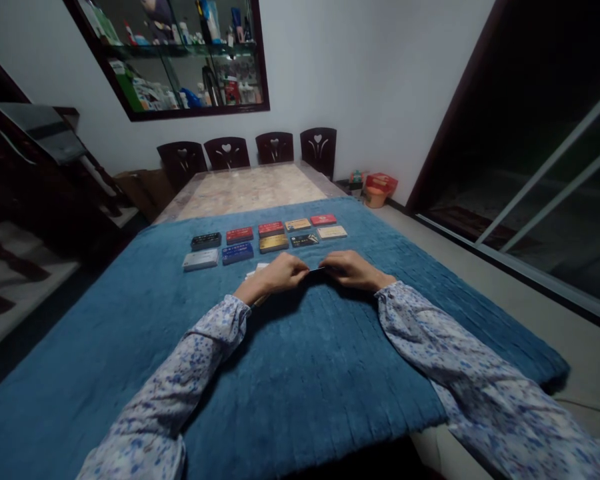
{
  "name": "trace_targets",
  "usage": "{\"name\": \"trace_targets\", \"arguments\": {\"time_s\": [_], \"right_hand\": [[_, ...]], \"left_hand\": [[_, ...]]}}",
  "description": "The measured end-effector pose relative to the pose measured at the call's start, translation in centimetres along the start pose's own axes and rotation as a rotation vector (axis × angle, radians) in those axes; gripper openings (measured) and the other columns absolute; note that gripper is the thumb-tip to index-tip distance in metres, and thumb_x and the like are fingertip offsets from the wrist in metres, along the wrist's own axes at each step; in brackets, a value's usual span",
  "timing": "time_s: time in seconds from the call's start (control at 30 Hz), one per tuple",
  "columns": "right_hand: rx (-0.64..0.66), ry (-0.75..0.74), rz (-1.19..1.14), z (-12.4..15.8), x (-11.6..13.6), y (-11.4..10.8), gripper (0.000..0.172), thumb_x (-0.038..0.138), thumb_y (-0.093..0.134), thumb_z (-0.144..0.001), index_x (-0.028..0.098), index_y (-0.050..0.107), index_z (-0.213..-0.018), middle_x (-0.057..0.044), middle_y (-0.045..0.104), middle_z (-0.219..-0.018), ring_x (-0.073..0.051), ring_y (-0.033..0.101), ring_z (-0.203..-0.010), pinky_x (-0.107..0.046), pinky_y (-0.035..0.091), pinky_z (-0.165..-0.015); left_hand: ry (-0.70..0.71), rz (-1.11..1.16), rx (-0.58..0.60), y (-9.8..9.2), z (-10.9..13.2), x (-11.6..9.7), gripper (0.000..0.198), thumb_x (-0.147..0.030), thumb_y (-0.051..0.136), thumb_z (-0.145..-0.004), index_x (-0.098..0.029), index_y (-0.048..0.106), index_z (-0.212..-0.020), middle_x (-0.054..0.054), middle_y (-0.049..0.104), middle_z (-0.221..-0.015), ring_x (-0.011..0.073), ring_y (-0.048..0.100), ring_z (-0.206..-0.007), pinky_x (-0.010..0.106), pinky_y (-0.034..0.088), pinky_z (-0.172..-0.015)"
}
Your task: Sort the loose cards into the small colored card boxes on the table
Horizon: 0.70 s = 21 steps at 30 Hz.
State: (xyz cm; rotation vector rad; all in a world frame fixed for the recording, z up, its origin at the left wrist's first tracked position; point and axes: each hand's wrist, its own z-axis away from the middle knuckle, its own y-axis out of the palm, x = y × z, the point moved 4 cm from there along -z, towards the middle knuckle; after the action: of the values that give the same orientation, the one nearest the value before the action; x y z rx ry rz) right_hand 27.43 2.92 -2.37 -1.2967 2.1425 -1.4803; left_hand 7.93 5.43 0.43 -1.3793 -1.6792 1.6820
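Note:
A thin dark card [317,271] is stretched between my two hands just above the blue cloth. My left hand [285,272] pinches its left end, and the fingers of my right hand [349,268] are closed on its right end. Beside my left hand lies something white [257,269], mostly hidden by the wrist. Beyond the hands, several small stacks of cards sit in two rows. The nearer row has a silver stack [201,259], a blue stack [237,252], a gold stack [273,244], a black stack [304,240] and a cream stack [332,232].
Behind stand a dark stack [206,241], red stacks [239,235] and a beige stack [297,225]. The blue cloth [130,320] covers the near part of the stone-topped table [250,190]. Dark chairs [227,153] line its far end. A bucket [375,195] is on the floor.

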Motion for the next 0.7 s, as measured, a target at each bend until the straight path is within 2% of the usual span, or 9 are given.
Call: {"name": "trace_targets", "arguments": {"time_s": [0.17,0.3,0.43,0.7], "right_hand": [[-0.071,0.042,-0.011,-0.1,-0.9,0.9,0.024,0.012,0.059,-0.093,0.018,0.073,-0.112,-0.012,0.079,-0.103,-0.023,0.074,-0.092,-0.036,0.058,-0.083],[-0.1,0.09,-0.027,-0.1,-1.2,1.3,0.037,0.009,0.06,-0.09,0.02,0.067,-0.125,-0.011,0.077,-0.116,-0.024,0.074,-0.106,-0.038,0.058,-0.093],[-0.152,0.113,-0.037,0.0,-1.3,1.5,0.045,0.008,0.061,-0.088,0.02,0.062,-0.131,-0.012,0.074,-0.122,-0.025,0.072,-0.11,-0.041,0.058,-0.096],[-0.16,0.165,0.055,0.0,-1.1,1.9,0.042,0.007,0.058,-0.089,0.021,0.059,-0.13,-0.013,0.065,-0.122,-0.025,0.068,-0.103,-0.043,0.059,-0.092]], "left_hand": [[0.017,-0.019,-0.069,-0.1,0.0,0.6,0.024,-0.013,0.053,-0.091,-0.014,0.074,-0.081,0.002,0.068,-0.074,0.0124,0.056,-0.066,0.025,0.044,-0.066],[0.03,-0.094,-0.123,0.0,-0.2,0.8,0.025,-0.009,0.052,-0.093,-0.014,0.076,-0.086,0.005,0.068,-0.08,0.0133,0.059,-0.068,0.026,0.045,-0.067],[0.004,-0.173,-0.149,0.6,-0.4,1.2,0.028,-0.008,0.05,-0.096,-0.015,0.076,-0.091,0.009,0.07,-0.088,0.0165,0.064,-0.075,0.029,0.051,-0.073],[-0.076,-0.288,-0.145,1.3,-0.3,1.3,0.038,-0.004,0.049,-0.092,-0.017,0.069,-0.121,0.012,0.072,-0.106,0.0233,0.07,-0.091,0.041,0.058,-0.09]]}}
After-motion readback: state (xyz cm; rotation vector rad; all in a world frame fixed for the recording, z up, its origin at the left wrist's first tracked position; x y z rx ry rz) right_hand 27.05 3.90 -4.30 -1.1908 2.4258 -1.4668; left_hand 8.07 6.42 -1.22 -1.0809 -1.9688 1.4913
